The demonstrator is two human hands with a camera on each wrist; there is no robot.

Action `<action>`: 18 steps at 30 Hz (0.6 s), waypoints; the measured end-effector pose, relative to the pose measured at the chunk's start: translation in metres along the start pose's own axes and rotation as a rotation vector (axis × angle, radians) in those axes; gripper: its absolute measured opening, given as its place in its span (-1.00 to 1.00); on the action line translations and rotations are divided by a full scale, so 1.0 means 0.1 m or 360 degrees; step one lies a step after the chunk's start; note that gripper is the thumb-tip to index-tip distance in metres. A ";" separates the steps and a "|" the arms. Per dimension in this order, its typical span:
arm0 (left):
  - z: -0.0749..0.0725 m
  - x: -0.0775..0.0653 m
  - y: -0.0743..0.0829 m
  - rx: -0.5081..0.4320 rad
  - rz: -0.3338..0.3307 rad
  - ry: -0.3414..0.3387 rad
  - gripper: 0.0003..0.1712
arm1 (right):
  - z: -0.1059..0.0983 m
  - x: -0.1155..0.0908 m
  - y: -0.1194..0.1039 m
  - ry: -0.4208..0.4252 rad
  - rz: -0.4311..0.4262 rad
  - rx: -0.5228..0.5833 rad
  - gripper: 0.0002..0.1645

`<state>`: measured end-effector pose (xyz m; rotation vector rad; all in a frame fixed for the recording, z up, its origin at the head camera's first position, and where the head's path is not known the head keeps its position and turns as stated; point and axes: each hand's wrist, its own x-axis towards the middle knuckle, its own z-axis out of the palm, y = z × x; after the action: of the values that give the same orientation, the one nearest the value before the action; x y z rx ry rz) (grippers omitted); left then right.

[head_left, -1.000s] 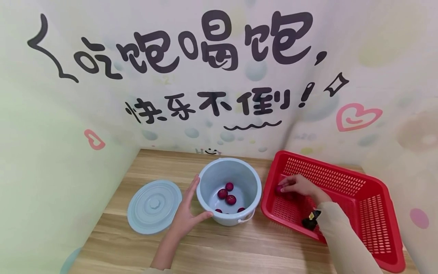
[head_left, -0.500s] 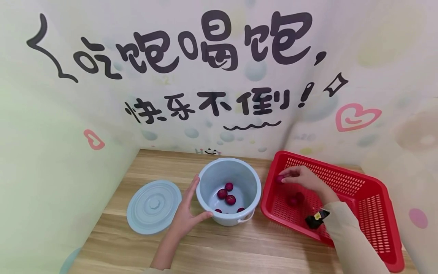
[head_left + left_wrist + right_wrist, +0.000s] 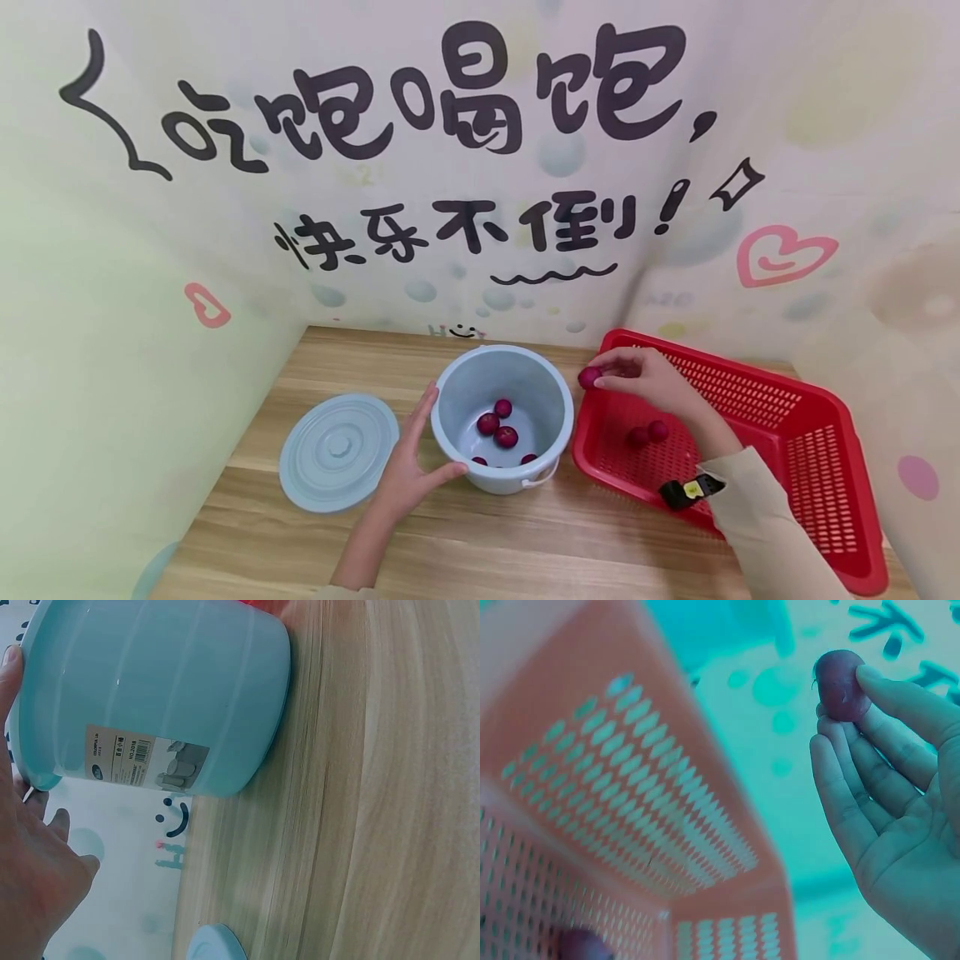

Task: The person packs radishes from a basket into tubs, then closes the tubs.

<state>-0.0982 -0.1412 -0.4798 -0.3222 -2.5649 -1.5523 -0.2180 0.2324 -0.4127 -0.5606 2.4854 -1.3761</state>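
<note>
A light blue bucket [image 3: 501, 479] stands on the table, several dark red radishes [image 3: 506, 437] lying inside it. My left hand [image 3: 406, 477] spreads at its left side, index finger and thumb touching the rim; the left wrist view shows this hand [image 3: 41, 874] beside the bucket's labelled wall [image 3: 187, 682]. Between thumb and fingertips my right hand [image 3: 648, 379] pinches one radish [image 3: 590, 378] above the left rim of a red plastic basket [image 3: 821, 467]. That radish [image 3: 843, 686] shows thin root hairs in the right wrist view. Two more radishes [image 3: 657, 431] lie in the basket.
A round light blue lid [image 3: 339, 452] lies flat on the wooden table [image 3: 480, 550], left of my left hand. A patterned wall [image 3: 420, 250] with large black lettering rises behind the table. The bucket's white handle [image 3: 542, 477] hangs down at its front right.
My right hand has lifted a radish out of the basket and moved left and away to the basket's rim, uncovering two radishes below. The left hand and bucket have not moved.
</note>
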 end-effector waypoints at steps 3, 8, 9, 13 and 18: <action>0.00 0.00 0.01 0.0002 -0.0009 -0.0002 0.25 | 0.07 0.00 -0.15 -0.0016 -0.0037 0.0028 -0.62; 0.00 0.00 0.01 0.0004 -0.0018 -0.0002 0.25 | 0.19 0.00 -0.34 -0.0033 -0.0117 0.0035 -0.62; 0.00 0.00 0.01 0.0004 -0.0020 -0.0002 0.25 | 0.22 0.01 -0.37 -0.0040 -0.0132 0.0037 -0.62; 0.00 0.00 0.00 0.0001 -0.0026 -0.0001 0.25 | 0.31 0.03 -0.48 -0.0066 -0.0170 0.0034 -0.62; 0.00 0.00 0.00 -0.0004 -0.0029 -0.0001 0.24 | 0.43 0.05 -0.63 -0.0114 -0.0234 0.0066 -0.62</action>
<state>-0.0984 -0.1410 -0.4803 -0.3004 -2.5735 -1.5623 -0.1920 0.1674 -0.3821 -0.7832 2.3947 -1.4296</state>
